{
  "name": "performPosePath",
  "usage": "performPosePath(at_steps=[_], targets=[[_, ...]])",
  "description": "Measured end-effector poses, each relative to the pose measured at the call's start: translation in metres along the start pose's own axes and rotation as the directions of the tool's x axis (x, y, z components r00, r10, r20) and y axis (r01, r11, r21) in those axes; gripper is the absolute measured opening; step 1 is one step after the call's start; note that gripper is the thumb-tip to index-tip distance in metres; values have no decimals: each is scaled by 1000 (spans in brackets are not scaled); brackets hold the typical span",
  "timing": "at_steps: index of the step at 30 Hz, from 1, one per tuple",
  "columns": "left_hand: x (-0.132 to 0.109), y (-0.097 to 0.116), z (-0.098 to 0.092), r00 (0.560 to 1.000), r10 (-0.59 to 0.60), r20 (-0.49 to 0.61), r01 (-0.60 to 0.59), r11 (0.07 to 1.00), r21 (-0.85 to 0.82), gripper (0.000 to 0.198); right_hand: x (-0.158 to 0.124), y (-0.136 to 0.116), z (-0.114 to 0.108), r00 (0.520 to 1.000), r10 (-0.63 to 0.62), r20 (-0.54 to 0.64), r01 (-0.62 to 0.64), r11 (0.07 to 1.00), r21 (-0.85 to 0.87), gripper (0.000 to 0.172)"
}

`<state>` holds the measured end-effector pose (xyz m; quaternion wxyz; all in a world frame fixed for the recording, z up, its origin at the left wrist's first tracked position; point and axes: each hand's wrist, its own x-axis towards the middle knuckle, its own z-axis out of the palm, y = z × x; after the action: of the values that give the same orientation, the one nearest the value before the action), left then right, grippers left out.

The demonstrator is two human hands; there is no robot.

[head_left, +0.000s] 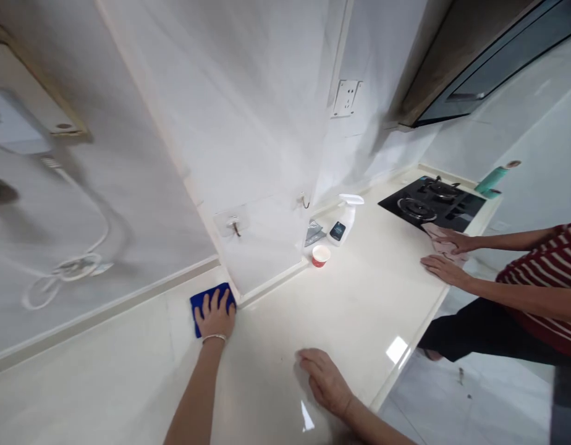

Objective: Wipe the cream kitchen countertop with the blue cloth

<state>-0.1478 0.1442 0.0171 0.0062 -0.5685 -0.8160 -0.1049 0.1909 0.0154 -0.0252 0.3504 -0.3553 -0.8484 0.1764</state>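
Beside the base of the wall corner, my left hand (215, 315) presses a blue cloth (199, 303) against the pale countertop (267, 346), its fingers apart and bent over the fabric. A bracelet circles that wrist. My right hand (326, 380) rests on the counter nearer the front edge, fingers loosely bent and holding nothing. Farther along stand a small red and white cup (320, 256) and a white spray bottle (343, 221) with a dark label. A grey packet (314, 232) lies by the wall behind them.
At the right, another person's hands (447, 269) press a pinkish cloth (438, 235) near the black gas stove (429, 201). A green roll (492, 180) stands beyond it. Hooks, a socket (346, 98) and a coiled white cable (76, 267) are on the walls; a range hood (475, 68) overhangs.
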Motion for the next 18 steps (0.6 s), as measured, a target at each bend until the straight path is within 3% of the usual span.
performPosePath(at_steps=[8,11,15,18], targets=[[-119,20,-8,987,139,-86,-138,990,22,51,-5,2,6,1000,-10,-4,10,1000,2,64],[-159,26,-3,962,252,-108,-255,967,-15,55,-5,3,6,1000,-13,5,13,1000,-5,64],[-198,33,-2,875,470,-112,-480,874,-82,76,-6,4,6,1000,-22,-7,22,1000,22,63],[-213,32,-11,774,630,-64,-631,759,-158,75,-9,6,4,999,25,-35,-22,997,68,57]])
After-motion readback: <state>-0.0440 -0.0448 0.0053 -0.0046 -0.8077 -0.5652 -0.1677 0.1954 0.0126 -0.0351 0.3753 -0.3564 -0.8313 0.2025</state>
